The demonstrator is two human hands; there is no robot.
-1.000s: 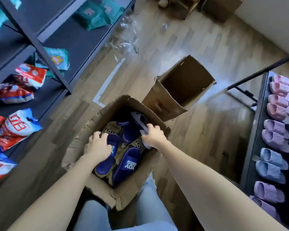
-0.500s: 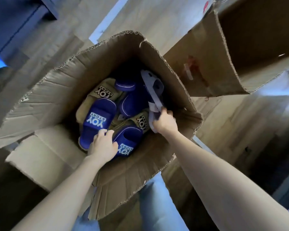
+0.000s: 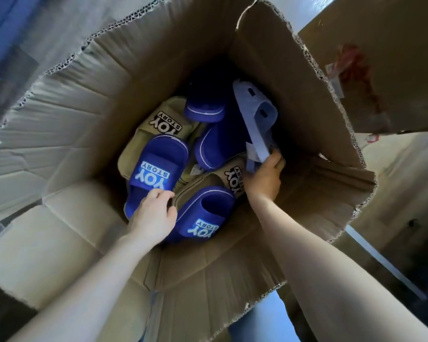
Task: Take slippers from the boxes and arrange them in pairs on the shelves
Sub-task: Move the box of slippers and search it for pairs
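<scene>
An open cardboard box (image 3: 109, 99) fills the view, with several slippers lying jumbled at its bottom. My right hand (image 3: 265, 178) grips the heel end of a light blue slipper (image 3: 256, 119) that stands on edge against the box's right wall. My left hand (image 3: 153, 215) rests with curled fingers on the heel of a dark blue slipper with a "YOY STORY" strap (image 3: 156, 169). Another dark blue lettered slipper (image 3: 203, 218) lies between my hands. Tan lettered slippers (image 3: 166, 119) lie underneath, partly hidden. Two plain dark blue slippers (image 3: 213, 144) lie at the back.
A second cardboard box (image 3: 381, 70) stands tilted at the upper right, touching the first box's flap. Wooden floor (image 3: 400, 183) shows to the right. My light blue trouser leg (image 3: 262, 324) is below the box. A dark shelf edge (image 3: 0, 33) is at the upper left.
My head has dropped much closer to the box, so the shelves have left the view. My left hand slid from the box's upper left down to the dark blue slipper's heel. My right hand keeps its hold.
</scene>
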